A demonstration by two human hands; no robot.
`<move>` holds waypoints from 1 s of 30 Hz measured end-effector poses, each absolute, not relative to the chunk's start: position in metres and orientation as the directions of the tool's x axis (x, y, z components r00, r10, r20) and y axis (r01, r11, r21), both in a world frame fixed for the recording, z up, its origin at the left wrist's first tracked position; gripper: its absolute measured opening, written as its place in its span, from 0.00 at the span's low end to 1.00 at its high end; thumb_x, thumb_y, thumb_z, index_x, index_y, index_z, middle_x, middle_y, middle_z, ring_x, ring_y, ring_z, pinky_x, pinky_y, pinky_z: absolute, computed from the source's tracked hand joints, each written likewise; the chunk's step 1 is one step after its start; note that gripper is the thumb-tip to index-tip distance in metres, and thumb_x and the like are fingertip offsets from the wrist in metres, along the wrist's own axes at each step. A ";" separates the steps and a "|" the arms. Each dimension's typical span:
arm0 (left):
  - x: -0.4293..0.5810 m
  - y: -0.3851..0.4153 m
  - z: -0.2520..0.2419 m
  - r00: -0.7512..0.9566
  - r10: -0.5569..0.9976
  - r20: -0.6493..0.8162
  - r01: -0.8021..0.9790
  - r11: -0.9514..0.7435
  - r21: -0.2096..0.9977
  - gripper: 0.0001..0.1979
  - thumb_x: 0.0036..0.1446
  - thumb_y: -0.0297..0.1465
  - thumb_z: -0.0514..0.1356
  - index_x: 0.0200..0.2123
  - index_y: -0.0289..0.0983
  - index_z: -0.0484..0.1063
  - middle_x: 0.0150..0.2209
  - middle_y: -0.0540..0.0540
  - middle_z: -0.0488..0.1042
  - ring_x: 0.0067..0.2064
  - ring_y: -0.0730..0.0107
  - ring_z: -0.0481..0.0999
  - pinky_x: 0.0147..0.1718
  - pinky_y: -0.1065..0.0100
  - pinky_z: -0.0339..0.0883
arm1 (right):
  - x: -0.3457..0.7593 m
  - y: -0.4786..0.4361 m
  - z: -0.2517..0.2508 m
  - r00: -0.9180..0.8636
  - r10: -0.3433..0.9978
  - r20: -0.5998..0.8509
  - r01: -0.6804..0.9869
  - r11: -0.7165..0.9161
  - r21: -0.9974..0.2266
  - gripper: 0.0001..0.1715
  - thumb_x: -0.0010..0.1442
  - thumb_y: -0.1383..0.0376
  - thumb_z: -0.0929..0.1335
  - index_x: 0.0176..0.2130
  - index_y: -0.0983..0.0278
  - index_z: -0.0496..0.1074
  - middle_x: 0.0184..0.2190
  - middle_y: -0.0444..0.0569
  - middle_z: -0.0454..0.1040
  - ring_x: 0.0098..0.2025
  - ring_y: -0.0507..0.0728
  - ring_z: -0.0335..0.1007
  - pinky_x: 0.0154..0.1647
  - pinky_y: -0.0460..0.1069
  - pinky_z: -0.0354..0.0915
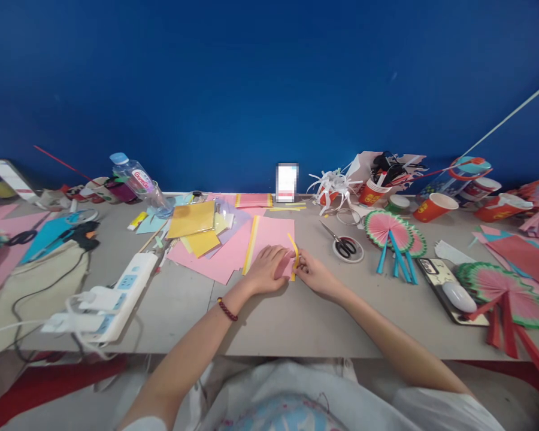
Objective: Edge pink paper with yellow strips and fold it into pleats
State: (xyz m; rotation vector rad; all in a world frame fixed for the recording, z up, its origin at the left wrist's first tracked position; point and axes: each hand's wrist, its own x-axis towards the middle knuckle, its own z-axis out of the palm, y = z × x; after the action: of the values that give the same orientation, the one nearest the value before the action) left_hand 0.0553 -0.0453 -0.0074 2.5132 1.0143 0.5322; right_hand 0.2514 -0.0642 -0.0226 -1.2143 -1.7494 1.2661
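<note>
A pink paper sheet lies on the table before me, with a yellow and white band down its left side. My left hand rests on the sheet's lower part, fingers stretched across it. At the sheet's right edge, my right hand pinches a narrow yellow paper strip, whose upper end curls up free. The strip's lower part runs along that edge. Scissors lie to the right, over a roll of tape. Beyond the sheet is another pink piece with yellow edging.
A white power strip with plugs, yellow paper packs and a tilted bottle are on the left. Pink and green paper fans, a phone with a mouse, and red cups are on the right. A phone stands against the wall.
</note>
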 end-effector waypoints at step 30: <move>0.066 -0.049 -0.006 0.600 0.777 0.189 0.651 -0.612 0.449 0.33 0.50 0.45 0.59 0.57 0.41 0.54 0.55 0.40 0.63 0.59 0.52 0.60 0.60 0.49 0.49 | 0.250 -0.065 -0.017 -0.314 0.949 -0.008 0.257 0.076 -0.963 0.16 0.52 0.67 0.65 0.43 0.62 0.64 0.28 0.41 0.69 0.28 0.50 0.65 0.30 0.46 0.61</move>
State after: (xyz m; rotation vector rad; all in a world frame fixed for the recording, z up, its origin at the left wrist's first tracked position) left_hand 0.0664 -0.0493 -0.0056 2.4958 1.1551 0.5295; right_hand 0.2498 -0.0649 -0.0172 -1.2122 -1.6664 1.2745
